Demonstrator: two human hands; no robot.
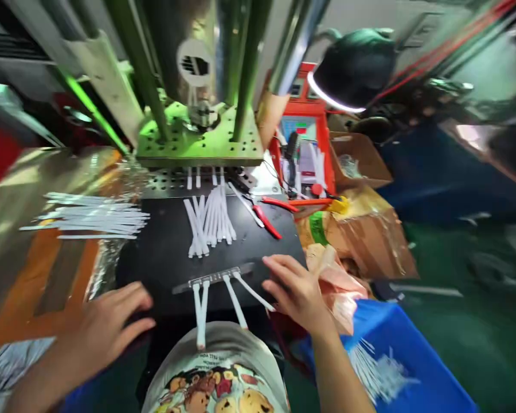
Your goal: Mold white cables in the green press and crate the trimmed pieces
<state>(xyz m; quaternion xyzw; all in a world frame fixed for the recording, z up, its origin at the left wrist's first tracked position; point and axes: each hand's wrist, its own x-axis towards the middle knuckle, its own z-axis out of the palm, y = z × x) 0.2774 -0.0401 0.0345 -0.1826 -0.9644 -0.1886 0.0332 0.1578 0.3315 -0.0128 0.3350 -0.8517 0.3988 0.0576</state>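
Note:
A narrow metal bar (212, 279) lies near the front edge of the black worktop (159, 246), with several white flat strips (235, 304) fixed in it and hanging toward me. My left hand (112, 321) is left of the bar, touching nothing, thumb and fingers apart. To the right, my right hand (294, 289) is open beside the outermost strip; whether it touches that strip I cannot tell. Behind the bar rests a fanned pile of white strips with small end pieces (217, 215). Red-handled pliers (266, 221) lie right of the pile.
A press with a drilled metal plate (198, 143) stands at the back, strips poking out beneath it. More white strips (97, 215) lie on the left. A red tool case (305, 143), a lamp (352, 69), cardboard boxes (356, 238) and a blue bin (413, 355) are right.

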